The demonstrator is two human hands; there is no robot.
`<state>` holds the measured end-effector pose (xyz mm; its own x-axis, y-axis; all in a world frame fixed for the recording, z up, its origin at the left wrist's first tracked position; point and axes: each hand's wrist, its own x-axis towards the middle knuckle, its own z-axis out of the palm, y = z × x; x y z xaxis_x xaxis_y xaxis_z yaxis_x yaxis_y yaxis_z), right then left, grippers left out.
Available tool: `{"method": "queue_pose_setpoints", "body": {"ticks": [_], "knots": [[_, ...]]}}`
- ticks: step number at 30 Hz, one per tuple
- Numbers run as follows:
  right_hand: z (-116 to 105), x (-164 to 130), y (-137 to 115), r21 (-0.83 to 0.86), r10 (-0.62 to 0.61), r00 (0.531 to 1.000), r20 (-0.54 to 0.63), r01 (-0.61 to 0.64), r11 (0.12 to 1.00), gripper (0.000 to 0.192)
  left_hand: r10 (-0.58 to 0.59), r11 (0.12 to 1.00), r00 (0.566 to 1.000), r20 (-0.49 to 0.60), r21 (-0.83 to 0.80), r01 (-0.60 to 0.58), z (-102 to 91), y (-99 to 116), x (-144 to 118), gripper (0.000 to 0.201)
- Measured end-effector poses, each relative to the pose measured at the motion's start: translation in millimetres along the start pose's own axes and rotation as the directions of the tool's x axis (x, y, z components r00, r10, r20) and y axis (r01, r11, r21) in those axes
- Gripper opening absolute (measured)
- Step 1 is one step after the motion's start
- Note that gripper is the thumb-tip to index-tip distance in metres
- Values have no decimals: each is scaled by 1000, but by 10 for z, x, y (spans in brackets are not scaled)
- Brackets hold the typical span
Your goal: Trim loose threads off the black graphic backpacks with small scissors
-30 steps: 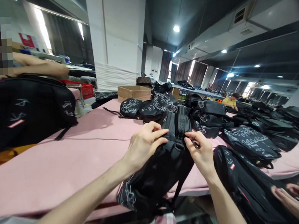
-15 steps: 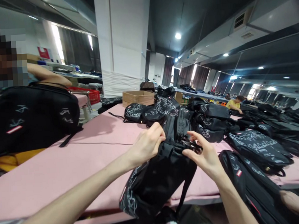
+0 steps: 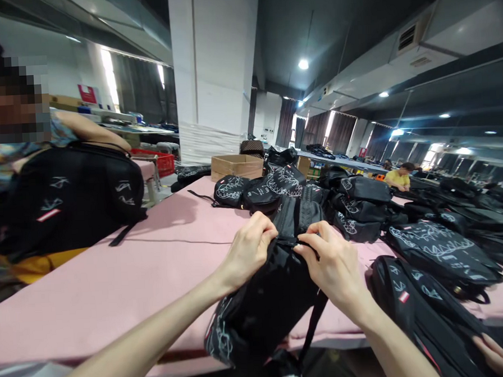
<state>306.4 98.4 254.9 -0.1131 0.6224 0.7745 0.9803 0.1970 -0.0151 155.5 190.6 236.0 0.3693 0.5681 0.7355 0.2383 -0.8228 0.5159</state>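
A black backpack (image 3: pixel 278 294) with white line drawings on one side lies in front of me at the pink table's near edge, tilted, a strap (image 3: pixel 313 329) hanging down. My left hand (image 3: pixel 249 246) is closed, pinching the fabric at the bag's upper edge. Close beside it, my right hand (image 3: pixel 331 257) pinches the same edge between thumb and forefinger. Its other fingers are curled, and what they may hold is hidden. Past my hands lie the bag's padded shoulder straps (image 3: pixel 309 211).
Several black backpacks (image 3: pixel 431 244) are piled on the right of the pink table (image 3: pixel 134 290). A cardboard box (image 3: pixel 237 167) stands at the back. At left a co-worker handles another backpack (image 3: pixel 83 191). Another person's hand (image 3: pixel 496 353) touches a bag (image 3: pixel 409 298) at lower right.
My right hand has moved left, and its spread thumb and forefinger have closed on the bag's edge. A dark shiny object at those fingers no longer shows. My left hand keeps its pinch.
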Motion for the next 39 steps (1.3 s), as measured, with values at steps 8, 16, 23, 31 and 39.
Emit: {"method": "queue_pose_setpoints", "body": {"ticks": [8, 16, 23, 31, 39], "knots": [[-1, 41, -16, -42, -28, 1000, 15, 28, 999, 9, 10, 1000, 1000, -7, 0, -10, 36, 20, -13, 22], [0, 49, -9, 156, 59, 998, 13, -61, 986, 10, -85, 996, 996, -16, 0, 85, -86, -22, -10, 28], [68, -132, 423, 722, 433, 901, -7, -295, 626, 30, -229, 963, 971, 60, 160, 217, 180, -154, -431, 47], [-53, -311, 351, 173, 297, 955, 28, -297, 939, 27, -167, 972, 986, -5, 165, 165, 311, -134, -468, 38], [-168, -369, 496, 188, 255, 961, 104, -270, 944, 11, -121, 988, 991, -51, 93, 125, 273, -24, -490, 29]]}}
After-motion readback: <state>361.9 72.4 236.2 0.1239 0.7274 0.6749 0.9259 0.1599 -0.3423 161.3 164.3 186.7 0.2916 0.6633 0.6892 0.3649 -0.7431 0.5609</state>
